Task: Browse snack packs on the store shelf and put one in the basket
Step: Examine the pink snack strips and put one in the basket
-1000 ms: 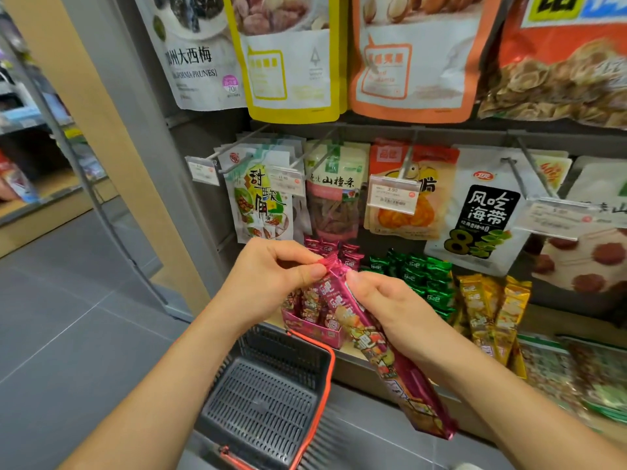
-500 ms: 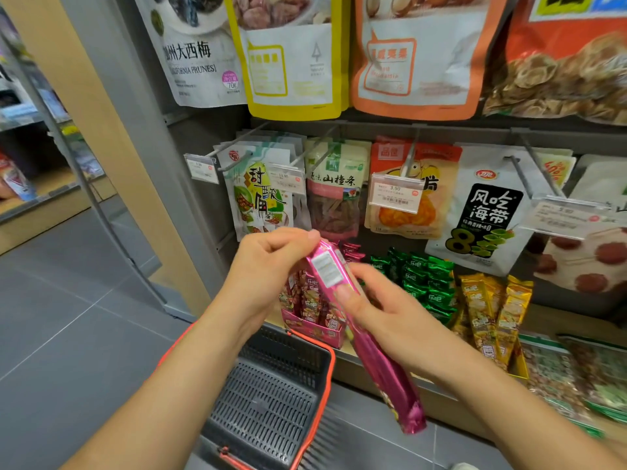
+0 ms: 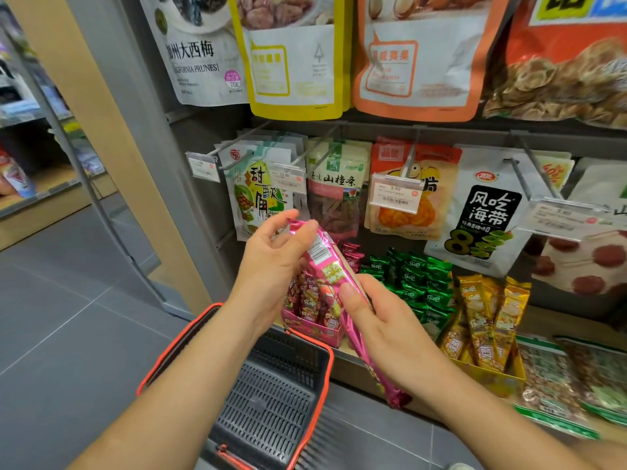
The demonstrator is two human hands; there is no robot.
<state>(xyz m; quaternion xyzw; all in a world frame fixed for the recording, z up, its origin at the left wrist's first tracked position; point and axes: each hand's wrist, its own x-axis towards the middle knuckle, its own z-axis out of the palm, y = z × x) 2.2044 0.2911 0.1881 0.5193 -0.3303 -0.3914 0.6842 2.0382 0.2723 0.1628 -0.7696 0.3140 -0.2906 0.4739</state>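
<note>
I hold a long pink snack pack [image 3: 334,269] slanted in front of the shelf, its back side with a white label facing me. My left hand [image 3: 274,262] pinches its top end between thumb and fingers. My right hand [image 3: 383,320] grips its middle, thumb on top. The pack's lower end reaches down past my right wrist. A dark grey basket [image 3: 271,401] with orange-red rim and handles hangs under my left forearm, and nothing shows inside it.
A pink display box [image 3: 310,329] of the same packs stands on the shelf edge, with green packs [image 3: 417,283] and yellow packs [image 3: 481,320] to its right. Bags hang on pegs above with price tags [image 3: 395,197]. Grey floor lies at left.
The pack has been turned over between my hands, from its printed front to its labelled back. My left hand has shifted up to the top end; my right hand stays round the middle.
</note>
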